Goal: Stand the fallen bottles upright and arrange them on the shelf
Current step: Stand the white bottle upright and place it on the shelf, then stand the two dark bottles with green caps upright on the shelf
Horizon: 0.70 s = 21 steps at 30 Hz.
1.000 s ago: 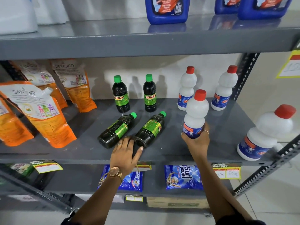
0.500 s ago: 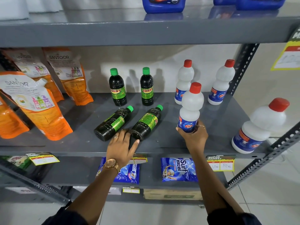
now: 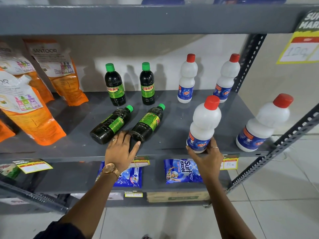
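Note:
Two dark green-capped bottles lie on their sides on the grey shelf: the left fallen bottle and the right fallen bottle. My left hand rests at their bases, fingers spread and touching both. My right hand grips the base of a white red-capped bottle, held upright at the shelf's front. Two more dark bottles and two white bottles stand at the back. Another white bottle stands at the front right.
Orange Santoor refill pouches lean on the shelf's left side. A perforated metal upright runs diagonally at the right. Blue Surf Excel packets lie on the shelf below. Price tags hang on the shelf's front edge.
My right hand has moved the white bottle to the right along the shelf's front. My left hand stays at the bases of the fallen dark bottles.

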Each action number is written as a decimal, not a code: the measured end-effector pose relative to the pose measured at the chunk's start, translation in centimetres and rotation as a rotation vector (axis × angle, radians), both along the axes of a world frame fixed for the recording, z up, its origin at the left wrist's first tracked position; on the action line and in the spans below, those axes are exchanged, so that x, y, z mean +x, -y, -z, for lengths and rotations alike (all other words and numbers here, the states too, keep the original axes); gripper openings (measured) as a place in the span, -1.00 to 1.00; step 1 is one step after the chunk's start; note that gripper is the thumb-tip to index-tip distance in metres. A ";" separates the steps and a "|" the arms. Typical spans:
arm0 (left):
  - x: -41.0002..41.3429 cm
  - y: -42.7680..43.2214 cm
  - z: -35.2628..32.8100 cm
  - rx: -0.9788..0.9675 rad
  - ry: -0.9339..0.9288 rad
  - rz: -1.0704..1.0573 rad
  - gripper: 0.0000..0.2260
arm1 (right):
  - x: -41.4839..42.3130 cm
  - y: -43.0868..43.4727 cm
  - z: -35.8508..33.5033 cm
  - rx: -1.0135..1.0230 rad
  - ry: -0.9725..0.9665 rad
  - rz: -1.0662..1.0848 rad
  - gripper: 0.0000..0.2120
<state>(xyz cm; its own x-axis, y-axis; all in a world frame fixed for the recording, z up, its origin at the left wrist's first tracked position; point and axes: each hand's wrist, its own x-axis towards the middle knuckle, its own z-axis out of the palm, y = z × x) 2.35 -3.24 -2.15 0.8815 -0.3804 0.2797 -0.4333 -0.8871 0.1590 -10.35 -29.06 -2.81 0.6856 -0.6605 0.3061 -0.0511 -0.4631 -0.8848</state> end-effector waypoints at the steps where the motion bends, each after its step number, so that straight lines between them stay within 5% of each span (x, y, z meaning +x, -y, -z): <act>1: 0.0 0.0 0.0 -0.001 0.001 -0.001 -0.54 | 0.0 0.0 0.1 -0.005 -0.005 -0.001 -0.33; 9: 0.1 -0.2 0.0 -0.022 -0.008 0.011 -0.53 | 0.4 0.3 0.6 -0.041 -0.017 0.016 -0.29; 14: -0.4 -0.6 -0.6 -0.110 -0.106 0.077 -0.45 | -1.2 -2.0 0.5 0.125 0.095 0.067 -0.03; 17: -2.1 -2.4 -1.6 -0.207 -0.067 0.129 -0.46 | -4.3 -6.9 1.1 0.059 0.093 0.102 -0.38; 19: -3.0 -4.2 -2.8 -0.247 0.041 0.132 -0.51 | -5.0 -10.1 0.8 -0.035 0.011 -0.120 -0.60; 21: -2.4 -6.2 -4.4 -0.295 0.117 0.108 -0.56 | -2.8 -12.3 -0.7 -0.005 -0.094 -0.314 -0.60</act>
